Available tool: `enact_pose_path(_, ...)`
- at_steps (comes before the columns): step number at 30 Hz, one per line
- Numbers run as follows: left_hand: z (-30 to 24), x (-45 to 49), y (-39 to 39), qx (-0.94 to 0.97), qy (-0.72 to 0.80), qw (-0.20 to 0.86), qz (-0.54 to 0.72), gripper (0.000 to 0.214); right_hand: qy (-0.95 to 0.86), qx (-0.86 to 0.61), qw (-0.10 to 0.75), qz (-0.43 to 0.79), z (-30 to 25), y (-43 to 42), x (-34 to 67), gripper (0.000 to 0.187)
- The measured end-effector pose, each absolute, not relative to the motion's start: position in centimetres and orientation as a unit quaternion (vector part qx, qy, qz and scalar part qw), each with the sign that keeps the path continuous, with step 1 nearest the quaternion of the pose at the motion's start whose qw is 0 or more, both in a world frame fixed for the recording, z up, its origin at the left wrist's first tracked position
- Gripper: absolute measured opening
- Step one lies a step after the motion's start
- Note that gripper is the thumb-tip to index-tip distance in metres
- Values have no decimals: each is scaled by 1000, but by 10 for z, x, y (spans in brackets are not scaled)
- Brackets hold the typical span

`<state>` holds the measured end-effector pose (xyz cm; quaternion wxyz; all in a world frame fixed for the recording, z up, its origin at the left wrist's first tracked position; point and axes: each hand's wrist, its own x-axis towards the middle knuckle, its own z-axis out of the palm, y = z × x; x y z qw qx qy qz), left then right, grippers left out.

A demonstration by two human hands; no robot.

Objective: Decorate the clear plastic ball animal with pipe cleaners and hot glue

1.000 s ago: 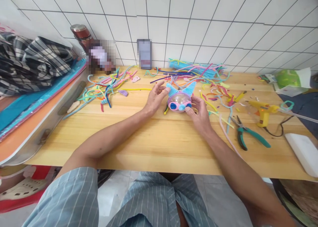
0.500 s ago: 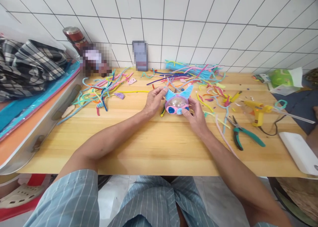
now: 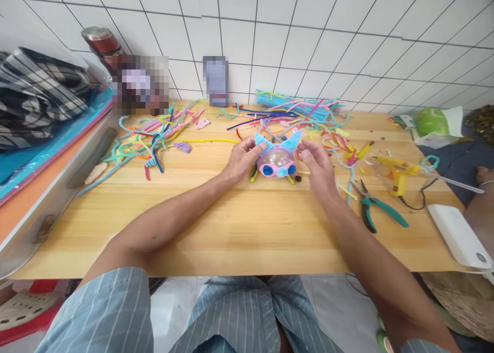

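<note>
A clear ball ornament sits at the middle of the table, trimmed with pink pipe cleaner. Two pointed blue ears stand up from its top, and blue coils line its lower front. At its left side, my left hand pinches the left ear between thumb and fingers. My right hand is just off the ornament's right side, fingers apart and holding nothing. Beneath the ornament, yellow-and-dark pieces stick out, partly hidden.
Loose pipe cleaners lie in a heap at left and a blue bundle along the wall. Teal-handled pliers, a yellow glue gun and a white power bank are on the right. A phone leans on the tiles.
My right hand has let go of the ornament and moved right, away from it. My left hand stays at the left ear. The view has shifted slightly.
</note>
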<state>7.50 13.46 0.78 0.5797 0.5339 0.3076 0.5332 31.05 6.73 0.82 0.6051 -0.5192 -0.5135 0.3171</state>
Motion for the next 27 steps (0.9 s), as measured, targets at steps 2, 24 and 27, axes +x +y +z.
enact_pose_path(2,8,76,134,531,306,584,533,70,-511,-506,614,325,18,79,311,65)
enact_pose_path(24,-7,78,130,502,282,631,520,60,-500,-510,608,347,10,87,296,44)
enact_pose_path(27,-6,78,130,497,273,629,532,55,-509,-505,603,351,9,87,296,46)
